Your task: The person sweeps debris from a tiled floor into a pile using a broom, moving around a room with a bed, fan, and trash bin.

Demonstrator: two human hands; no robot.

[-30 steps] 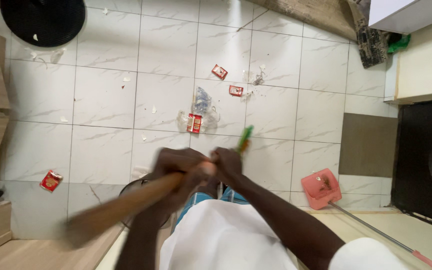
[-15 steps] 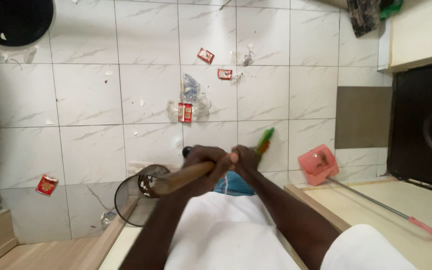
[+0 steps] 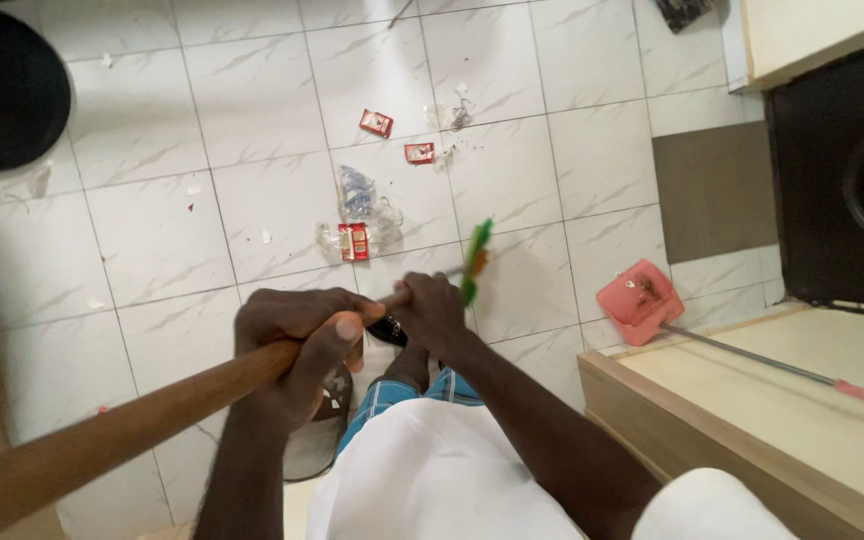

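Both of my hands grip a long brown wooden broom handle [image 3: 132,425] that runs from the lower left up to the middle. My left hand [image 3: 297,335] wraps the handle nearer my body. Further along, my right hand [image 3: 430,312] holds it close to the green broom head [image 3: 474,262], which hangs over the white tiled floor [image 3: 152,230]. Just beyond the broom head lies a heap of litter: clear plastic wrappers [image 3: 357,200] and red packets [image 3: 353,241]. Two more red packets [image 3: 376,123] lie further off.
A pink dustpan [image 3: 640,297] with a long handle leans at a beige raised step [image 3: 752,400] on the right. A dark door [image 3: 842,170] is at far right, a black round object [image 3: 2,90] at top left. A wire bin [image 3: 317,440] sits under my left arm.
The view has shifted, so the litter sits higher and further left. The broom handle now reaches the lower left corner, my hands have spread apart on it, and the bin is mostly hidden.
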